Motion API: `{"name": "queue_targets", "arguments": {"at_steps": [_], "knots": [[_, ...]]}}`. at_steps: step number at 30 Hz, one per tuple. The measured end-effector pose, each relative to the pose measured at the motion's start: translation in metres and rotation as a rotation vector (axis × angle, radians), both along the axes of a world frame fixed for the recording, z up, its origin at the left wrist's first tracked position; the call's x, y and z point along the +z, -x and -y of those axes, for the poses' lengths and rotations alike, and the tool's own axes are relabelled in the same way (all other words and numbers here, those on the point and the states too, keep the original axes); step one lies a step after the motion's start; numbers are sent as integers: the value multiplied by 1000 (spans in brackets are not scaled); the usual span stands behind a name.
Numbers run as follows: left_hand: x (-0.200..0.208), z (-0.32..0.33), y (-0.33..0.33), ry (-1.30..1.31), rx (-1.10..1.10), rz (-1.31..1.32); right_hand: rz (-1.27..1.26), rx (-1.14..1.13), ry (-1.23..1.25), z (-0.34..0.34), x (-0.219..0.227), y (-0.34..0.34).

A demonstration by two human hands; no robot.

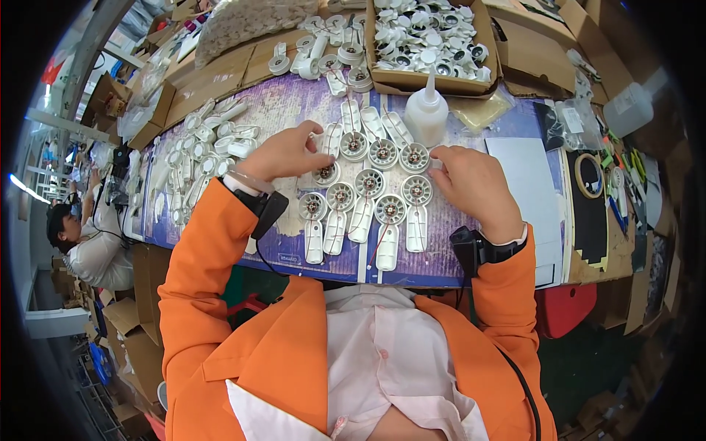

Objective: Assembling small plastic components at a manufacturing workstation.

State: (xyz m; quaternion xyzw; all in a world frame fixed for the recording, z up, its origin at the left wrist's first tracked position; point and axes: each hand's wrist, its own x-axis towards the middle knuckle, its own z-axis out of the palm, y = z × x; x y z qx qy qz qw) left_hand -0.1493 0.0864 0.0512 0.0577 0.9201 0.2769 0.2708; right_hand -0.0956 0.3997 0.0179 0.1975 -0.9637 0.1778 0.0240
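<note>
On the purple tabletop stand white handheld-fan housings in close rows, their round heads showing motors and thin red wires. My left hand is at the left end of the upper row, thumb and forefinger apart beside a fan housing. Nothing shows between those fingertips. Across the group, my right hand is bent beside the rightmost upper fan housing, its thumb and forefinger apart and close to the rim. Its other fingers are partly hidden. A white squeeze bottle with a pointed nozzle stands just behind that housing.
A cardboard box of small white round parts sits at the back. Loose white pieces are heaped at left; more fan parts lie behind. At right are a white sheet, tape roll and tools. Another person sits far left.
</note>
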Motion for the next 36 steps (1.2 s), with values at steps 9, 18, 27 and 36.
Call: {"name": "queue_targets", "arguments": {"at_steps": [9, 18, 27, 36], "knots": [[0, 1, -3, 179, -136, -81, -18, 16, 11, 2, 1, 0], [1, 0, -5, 15, -37, -20, -4, 24, 18, 0, 0, -2], [-20, 10, 18, 198, -192, -361, -2, 21, 12, 0, 1, -3], [-2, 20, 54, 248, -160, -351, 4, 16, 30, 1, 1, -1]]}}
